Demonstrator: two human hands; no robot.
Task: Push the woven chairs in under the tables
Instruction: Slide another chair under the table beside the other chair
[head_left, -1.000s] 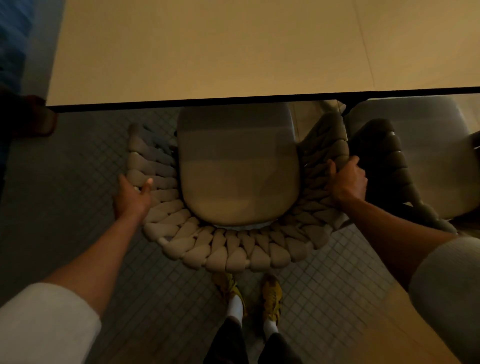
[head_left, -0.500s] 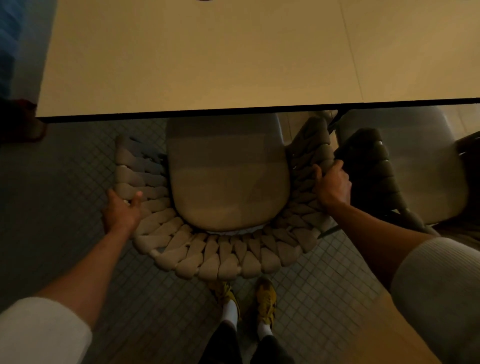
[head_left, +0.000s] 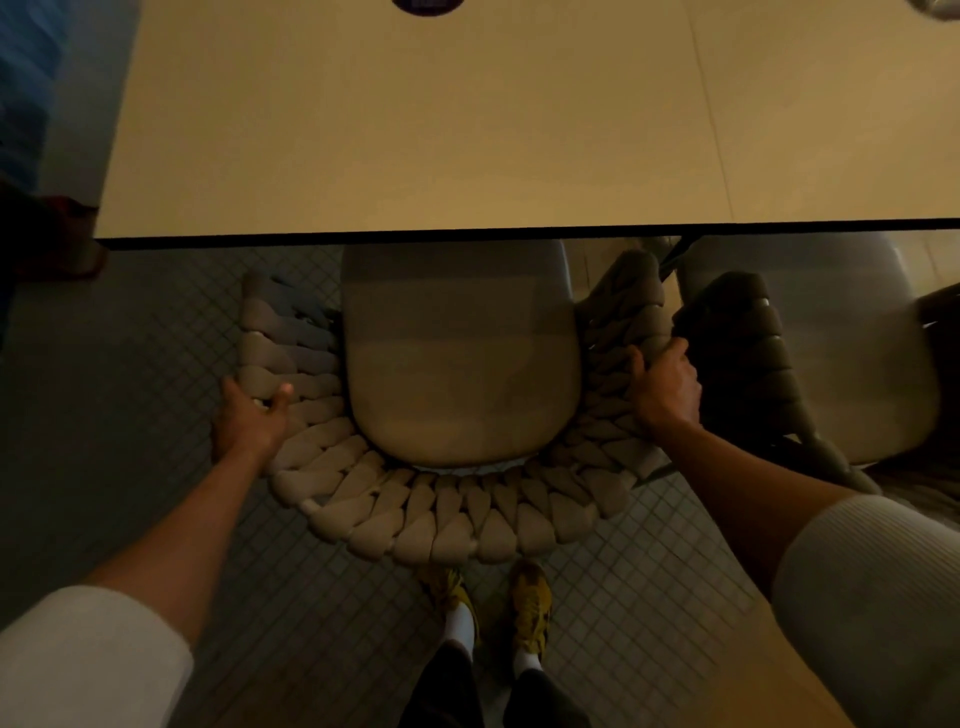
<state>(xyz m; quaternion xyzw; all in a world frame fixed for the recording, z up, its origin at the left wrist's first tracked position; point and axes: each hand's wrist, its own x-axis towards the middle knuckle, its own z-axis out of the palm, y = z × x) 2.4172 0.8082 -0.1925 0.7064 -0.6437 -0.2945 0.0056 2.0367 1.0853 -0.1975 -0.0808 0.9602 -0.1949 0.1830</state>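
The left hand (head_left: 249, 418) and right hand (head_left: 665, 387) grip the woven chair (head_left: 452, 519). A darker chair (head_left: 753, 332) stands just beside it, partly under the worktop (head_left: 415, 130).

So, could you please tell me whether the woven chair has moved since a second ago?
Yes, slightly: the woven chair has slid further in under the table.

Dim, warm yellowish light from above makes the tabletop (head_left: 415, 130) the brightest surface. It shades the front of the seat cushion (head_left: 460, 291) of the woven chair (head_left: 441, 519) and leaves the tiled floor (head_left: 130, 364) murky. The picture is soft and grainy, the neighbouring chair (head_left: 737, 332) on the right is nearly black, and the wide-angle lens swells the sleeves (head_left: 78, 660) at the lower corners.
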